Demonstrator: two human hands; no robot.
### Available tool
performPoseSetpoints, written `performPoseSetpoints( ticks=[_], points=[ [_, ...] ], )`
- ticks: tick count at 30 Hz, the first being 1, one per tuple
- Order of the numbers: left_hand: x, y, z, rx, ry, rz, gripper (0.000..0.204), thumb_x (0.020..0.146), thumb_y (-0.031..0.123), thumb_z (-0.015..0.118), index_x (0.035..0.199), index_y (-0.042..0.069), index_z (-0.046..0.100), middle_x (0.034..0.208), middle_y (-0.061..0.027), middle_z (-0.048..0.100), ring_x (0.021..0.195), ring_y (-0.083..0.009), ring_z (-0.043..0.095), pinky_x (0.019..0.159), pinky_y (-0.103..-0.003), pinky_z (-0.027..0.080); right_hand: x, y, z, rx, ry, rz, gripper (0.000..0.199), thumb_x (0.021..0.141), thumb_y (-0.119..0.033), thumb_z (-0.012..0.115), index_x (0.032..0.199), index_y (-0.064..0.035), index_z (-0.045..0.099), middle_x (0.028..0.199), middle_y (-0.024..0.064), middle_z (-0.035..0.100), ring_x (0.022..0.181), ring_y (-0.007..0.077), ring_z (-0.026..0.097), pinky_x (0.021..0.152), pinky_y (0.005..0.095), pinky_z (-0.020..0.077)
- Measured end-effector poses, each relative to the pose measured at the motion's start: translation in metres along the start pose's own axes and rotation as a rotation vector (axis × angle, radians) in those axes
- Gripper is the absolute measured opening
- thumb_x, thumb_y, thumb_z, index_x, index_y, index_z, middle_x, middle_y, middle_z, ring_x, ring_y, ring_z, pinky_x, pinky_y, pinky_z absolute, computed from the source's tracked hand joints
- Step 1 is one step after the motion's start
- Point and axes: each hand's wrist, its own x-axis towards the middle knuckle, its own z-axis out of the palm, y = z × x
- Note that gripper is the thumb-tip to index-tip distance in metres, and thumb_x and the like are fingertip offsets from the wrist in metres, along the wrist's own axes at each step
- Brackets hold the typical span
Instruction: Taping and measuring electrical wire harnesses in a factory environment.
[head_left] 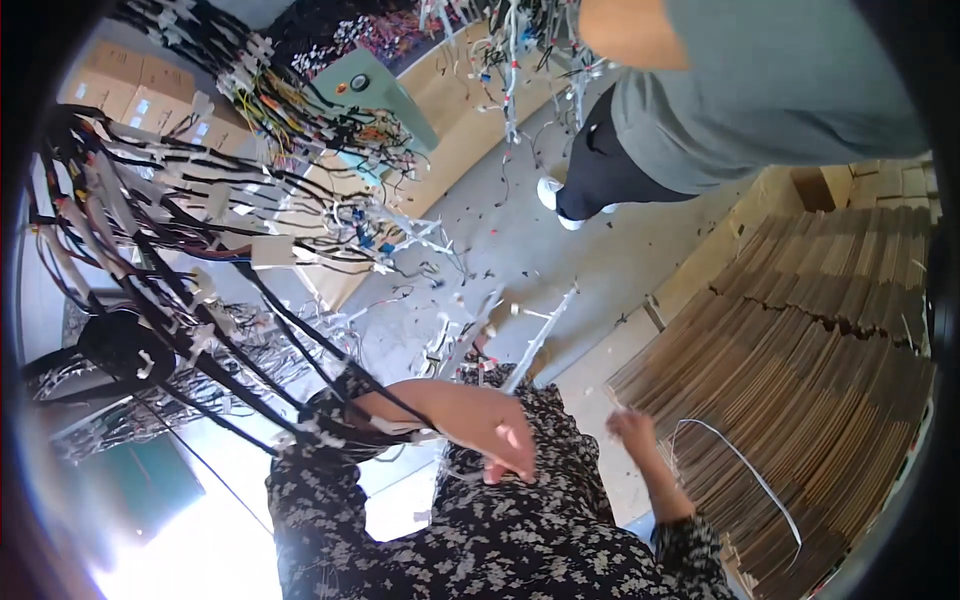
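Observation:
My left hand [492, 432] is bent at the wrist in front of my flower-patterned top. Its thumb and fingers hang apart, and nothing shows between them. Black cables of a wire harness [300, 335] lie across my left forearm and sleeve, and the thick bundle spreads up to the left with white connectors and tape. My right hand [632, 430] is off to the right, its fingers loosely curled and slightly blurred. I see nothing in it. It is nearest to a large stack of flattened cardboard [790, 360], apart from it as far as I can tell.
Another person [690, 130] in a grey-green top stands ahead at the right. More harnesses hang at the upper left and top [512, 70]. A green box-shaped device [375, 95] is beside a wooden table edge [460, 90]. Cardboard boxes [140, 80] stand far left. Small scraps dot the grey floor [500, 240].

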Motion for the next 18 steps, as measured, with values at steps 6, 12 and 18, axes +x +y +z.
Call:
performPoseSetpoints(
  ticks=[6,12,18],
  points=[
    [-0.05,-0.043,0.029,0.054,0.171,-0.186,0.025,0.095,0.028,0.062,0.1,0.004,0.065,0.085,-0.0066,0.072,0.074,-0.0151,0.07,0.067,-0.032,0.052,0.144,-0.087,0.059,0.336,0.123,-0.335,0.012,0.096,-0.01,0.061,0.106,-0.0044,0.057,0.087,0.0042,0.063,0.076,0.0141,0.065,0.066,0.0264,0.0524],
    [-0.088,-0.064,0.052,0.091,0.385,-0.29,0.021,0.088,0.024,0.065,0.084,0.004,0.06,0.074,-0.0072,0.065,0.071,-0.0227,0.064,0.064,-0.037,0.047,0.211,-0.113,0.179,0.366,0.08,-0.298,0.017,0.097,-0.016,0.062,0.107,-0.004,0.055,0.088,0.0073,0.062,0.078,0.0168,0.067,0.067,0.0288,0.0547],
    [-0.119,-0.05,0.053,0.008,0.411,-0.547,0.041,0.1,0.04,0.055,0.086,0.003,0.065,0.077,-0.0133,0.065,0.075,-0.0303,0.064,0.068,-0.041,0.048,0.283,-0.152,0.289,0.527,-0.202,-0.31,0.025,0.094,-0.012,0.065,0.118,-0.0057,0.06,0.103,0.008,0.067,0.091,0.0198,0.069,0.079,0.0308,0.0559]
  ],
)
